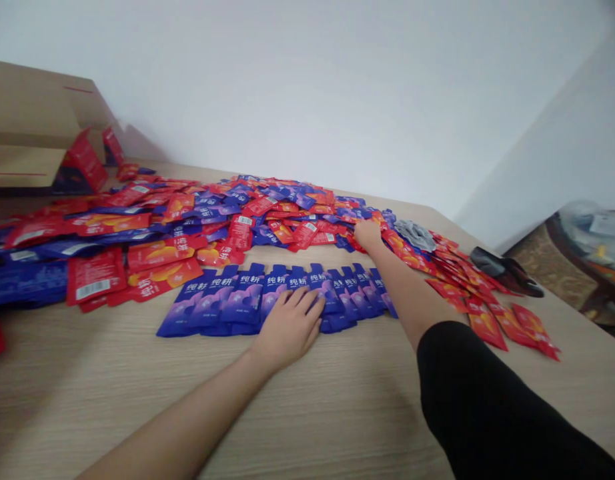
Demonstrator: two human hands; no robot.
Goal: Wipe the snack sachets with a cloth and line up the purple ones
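A row of overlapping purple-blue sachets [247, 297] lies on the table in front of me. My left hand [288, 327] rests on the middle of that row, palm down, its fingers stretched out over the sachets. Farther off, my right hand [367, 235] reaches into the right part of a mixed pile of red and blue sachets [272, 203]. Its fingers are bent down among the sachets; whether they grip one is hidden. Red-orange sachets [487, 320] lie in overlapping rows to the right of my right forearm.
An open cardboard box [25, 113] stands at the back left, with red printed boxes [85, 163] beside it. A grey crumpled cloth-like item [415, 235] and a dark glossy object [505, 270] lie on the right. The white wall [307, 87] rises behind the table [307, 413].
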